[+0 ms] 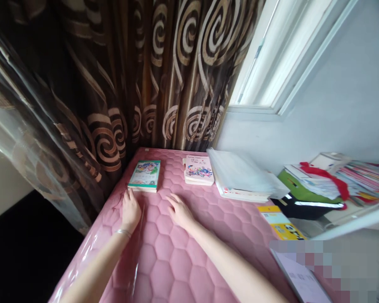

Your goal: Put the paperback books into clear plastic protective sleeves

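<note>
My left hand [131, 211], a bracelet at its wrist, reaches to the near edge of a green-bordered book [145, 174] with a colourful cover. Its fingers are stretched out; whether the fingertips touch the book I cannot tell. Lower and to the right, my right hand [180, 211] is at the pink quilted mattress [164, 248] with its fingers apart and nothing in them. Beyond it lies a thick white book [198, 169] with a cartoon cover, apart from both hands.
A stack of papers in clear plastic [243, 172] lies right of the white book, with a yellow panda-printed item [281, 221] nearer. Piled books and a red cloth [326, 179] are at right. A patterned brown curtain [164, 75] hangs behind; a window [271, 54] is upper right.
</note>
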Motion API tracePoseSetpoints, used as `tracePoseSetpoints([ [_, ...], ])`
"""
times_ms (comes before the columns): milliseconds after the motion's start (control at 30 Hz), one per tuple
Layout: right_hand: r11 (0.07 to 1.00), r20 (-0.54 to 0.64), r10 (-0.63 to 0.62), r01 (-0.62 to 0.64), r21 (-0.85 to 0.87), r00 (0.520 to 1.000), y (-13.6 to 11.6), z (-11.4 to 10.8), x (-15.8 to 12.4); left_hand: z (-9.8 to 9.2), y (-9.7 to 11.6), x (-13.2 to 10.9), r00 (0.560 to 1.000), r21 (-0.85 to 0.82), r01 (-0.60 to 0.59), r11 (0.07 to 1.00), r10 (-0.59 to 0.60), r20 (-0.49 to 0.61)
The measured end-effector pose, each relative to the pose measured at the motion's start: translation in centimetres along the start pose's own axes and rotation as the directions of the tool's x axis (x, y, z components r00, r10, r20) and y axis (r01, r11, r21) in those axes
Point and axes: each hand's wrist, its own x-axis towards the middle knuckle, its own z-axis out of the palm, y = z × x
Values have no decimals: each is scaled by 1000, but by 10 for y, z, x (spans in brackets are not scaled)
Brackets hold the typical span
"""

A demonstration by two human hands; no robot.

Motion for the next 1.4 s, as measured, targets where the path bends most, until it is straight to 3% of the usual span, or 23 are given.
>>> tracePoseSetpoints([
  [100, 993, -41, -66, 61, -103, 997, 23, -29, -51, 4, 23, -32, 985, 22, -167, 986, 166, 47],
  [200, 987, -73, -56, 45, -151, 996, 47, -58, -88, 4, 59, -52, 936, -71, -314, 947, 321, 145],
  [300, 989, -101, -31, 17, -144, 994, 67, -77, -106, 6, 99, -71, 856, -212, -431, 877, 472, 211],
  [367, 994, -112, -37, 24, -111, 993, 75, -83, -107, 9, 118, -82, 851, -219, -459, 861, 496, 170],
  [467, 996, -95, -43, 35, -87, 995, 81, -90, -94, 10, 127, -91, 876, -239, -442, 865, 474, 92],
  [600, 930, -54, 8, -27, -366, 999, 84, -107, -50, 8, 120, -87, 880, -330, -418, 846, 468, 85],
  [700, 876, -104, 82, -121, -466, 991, 91, -116, -7, 5, 117, -84, 896, -358, -386, 850, 438, 75],
  [900, 783, -121, 187, -222, -581, 975, 107, -100, 49, 4, 120, -85, 902, -365, -382, 849, 428, 52],
  [1067, 729, -121, 210, -238, -642, 970, 117, -87, 61, 3, 121, -86, 909, -382, -364, 850, 413, 52],
  [1200, 714, -86, 171, -183, -676, 982, 120, -93, 63, 4, 121, -86, 917, -415, -334, 847, 393, 65],
  [1400, 704, -55, 65, -84, -705, 996, 91, -110, 51, 7, 118, -85, 951, -515, -207, 832, 296, 95],
])
